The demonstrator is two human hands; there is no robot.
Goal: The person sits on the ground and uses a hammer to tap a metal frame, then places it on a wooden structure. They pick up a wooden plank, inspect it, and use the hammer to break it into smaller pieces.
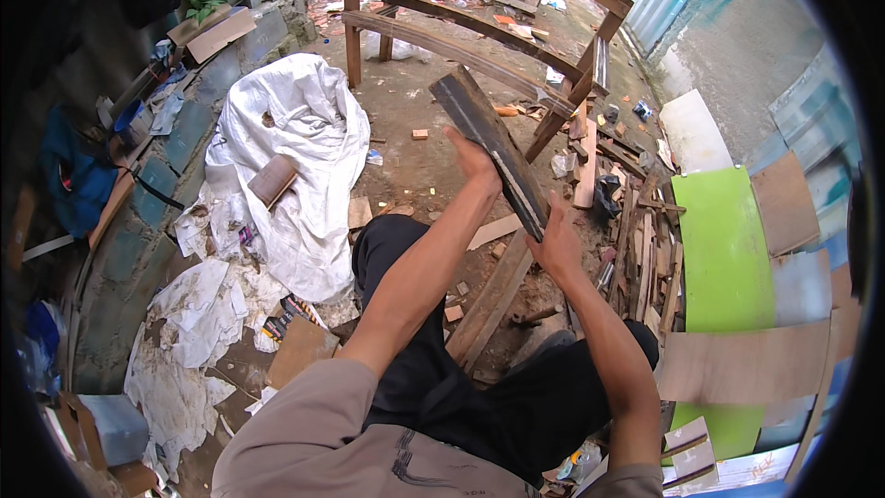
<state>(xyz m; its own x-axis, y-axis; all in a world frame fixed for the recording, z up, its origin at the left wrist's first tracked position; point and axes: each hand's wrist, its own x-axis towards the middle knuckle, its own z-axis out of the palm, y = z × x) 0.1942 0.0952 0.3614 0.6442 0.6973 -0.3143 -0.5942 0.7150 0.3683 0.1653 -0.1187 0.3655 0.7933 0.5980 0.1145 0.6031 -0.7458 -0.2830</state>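
A short, dark, weathered wooden board [486,134] is held up at a slant in front of me, its upper end pointing away and to the left. My left hand [476,166] is closed on the board's left edge, around its middle. Near the lower end, my right hand [559,242] grips the opposite side, its fingers partly hidden behind the wood. Below the board, a long wooden beam [493,300] lies on the ground between my knees. Just beyond my hands stands a wooden furniture frame [442,41] with curved rails and upright posts.
Scrap wood strips [643,258] are heaped to the right, beside a bright green panel [724,249]. On the left a crumpled white sack [300,120] carries a brown cylindrical piece [273,181]. A low block wall [157,194] runs along the left side. Small offcuts and litter dot the ground.
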